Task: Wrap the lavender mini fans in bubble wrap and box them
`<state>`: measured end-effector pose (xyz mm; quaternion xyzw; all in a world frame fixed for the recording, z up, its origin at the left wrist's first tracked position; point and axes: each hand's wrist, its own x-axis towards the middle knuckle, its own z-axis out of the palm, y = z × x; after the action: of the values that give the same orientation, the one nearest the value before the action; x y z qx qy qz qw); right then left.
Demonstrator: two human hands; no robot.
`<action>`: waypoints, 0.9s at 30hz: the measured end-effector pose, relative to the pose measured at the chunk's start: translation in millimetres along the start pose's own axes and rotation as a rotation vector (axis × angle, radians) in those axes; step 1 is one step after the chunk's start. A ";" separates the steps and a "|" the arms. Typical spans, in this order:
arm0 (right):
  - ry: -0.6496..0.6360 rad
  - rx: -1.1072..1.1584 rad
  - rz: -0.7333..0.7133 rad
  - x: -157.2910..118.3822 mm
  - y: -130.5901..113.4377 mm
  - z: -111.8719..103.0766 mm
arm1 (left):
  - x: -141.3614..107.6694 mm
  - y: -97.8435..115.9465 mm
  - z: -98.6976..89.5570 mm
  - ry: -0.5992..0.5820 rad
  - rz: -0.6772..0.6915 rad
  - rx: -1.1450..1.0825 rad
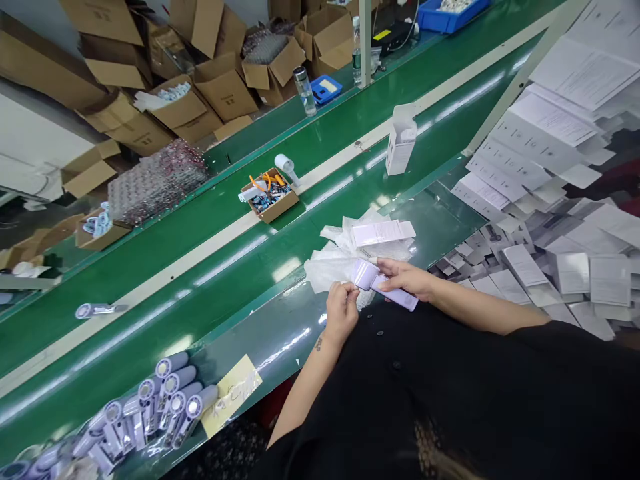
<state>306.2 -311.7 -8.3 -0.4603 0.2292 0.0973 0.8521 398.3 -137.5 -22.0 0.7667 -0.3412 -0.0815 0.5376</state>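
Note:
My right hand (404, 279) is wrapped round the handle of a lilac handheld device (395, 295) with a hinged, rounded head. At the head's near-left edge, my left hand (343, 308) is closed in a pinch; what its fingertips grip is too small to make out. Just beyond the device, crumpled white plastic bags (330, 267) are spread over the bench. On top of them lies a pale, flat box (383, 233) with printed text.
Lilac devices (173, 393) are heaped at lower left beside a yellow paper (233, 393). An open white box (401, 143) stands on the green belt (215, 280). A small carton (275, 203) holds mixed parts. White printed boxes (530, 153) are piled at right.

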 end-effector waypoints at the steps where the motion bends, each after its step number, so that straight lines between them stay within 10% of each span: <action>1: 0.021 -0.023 -0.036 -0.4 1.8 0.0 | 0.4 0.1 -0.8 -0.002 -0.014 -0.015; 9: -0.002 -0.270 -0.248 -2.7 18.9 -11.5 | 21.3 -14.7 -3.9 -0.287 -0.439 -0.312; 19: 0.095 -0.184 0.013 -0.9 13.6 -7.1 | 8.9 -3.0 3.7 -0.190 0.714 0.571; 27: 0.225 -0.023 -0.012 -9.6 2.3 7.7 | -1.8 -0.2 -8.1 -0.040 0.573 0.675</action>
<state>299.3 -303.6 -1.8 -0.4795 0.3195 0.0424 0.8162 401.0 -130.2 -19.2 0.7720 -0.5579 0.1720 0.2514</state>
